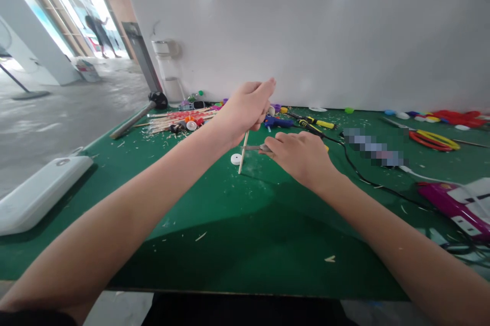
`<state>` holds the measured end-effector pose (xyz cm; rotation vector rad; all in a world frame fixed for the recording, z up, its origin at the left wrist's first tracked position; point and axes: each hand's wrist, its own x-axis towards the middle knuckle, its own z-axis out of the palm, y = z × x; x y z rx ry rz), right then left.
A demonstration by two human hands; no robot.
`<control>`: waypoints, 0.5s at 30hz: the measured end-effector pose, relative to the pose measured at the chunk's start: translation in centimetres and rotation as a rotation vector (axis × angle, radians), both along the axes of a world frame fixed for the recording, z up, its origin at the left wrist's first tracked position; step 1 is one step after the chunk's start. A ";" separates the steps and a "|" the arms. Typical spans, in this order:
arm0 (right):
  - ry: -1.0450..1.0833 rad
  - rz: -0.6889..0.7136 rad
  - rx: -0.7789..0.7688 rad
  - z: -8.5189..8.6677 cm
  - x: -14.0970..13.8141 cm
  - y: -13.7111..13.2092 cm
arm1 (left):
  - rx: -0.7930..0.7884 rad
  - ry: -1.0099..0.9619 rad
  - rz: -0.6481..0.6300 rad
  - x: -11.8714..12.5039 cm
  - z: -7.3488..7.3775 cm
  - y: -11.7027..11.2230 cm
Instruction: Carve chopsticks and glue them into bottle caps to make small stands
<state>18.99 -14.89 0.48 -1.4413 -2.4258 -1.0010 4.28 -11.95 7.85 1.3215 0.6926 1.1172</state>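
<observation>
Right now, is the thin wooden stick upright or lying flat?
Upright, leaning slightly: the left hand grips the top of the stick, whose lower end touches the green table.

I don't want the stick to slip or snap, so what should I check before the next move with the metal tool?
1. Hold on the stick: the left hand is closed around the top of the thin wooden stick. Ok.
2. Stick's stance: it stands nearly upright, with its lower end on the green table. Ok.
3. Tool contact: the metal tool in the right hand reaches the stick's side. Ok.
4. Tool's working end: too small to make out. Cannot tell.
5. Space at the stick's foot: a white disc lies close beside it. Not ok.
</observation>
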 end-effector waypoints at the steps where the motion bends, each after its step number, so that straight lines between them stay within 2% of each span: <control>1: 0.002 0.004 -0.005 0.0 -0.2 0.0 | -0.003 -0.010 0.002 0.0 0.0 0.0; 7: 0.036 -0.005 -0.019 -0.5 -2.2 0.0 | 0.003 0.006 0.042 0.2 0.1 -0.1; 15: 0.034 -0.032 -0.042 -0.9 -0.7 0.7 | -0.026 -0.012 0.068 -1.1 0.1 0.9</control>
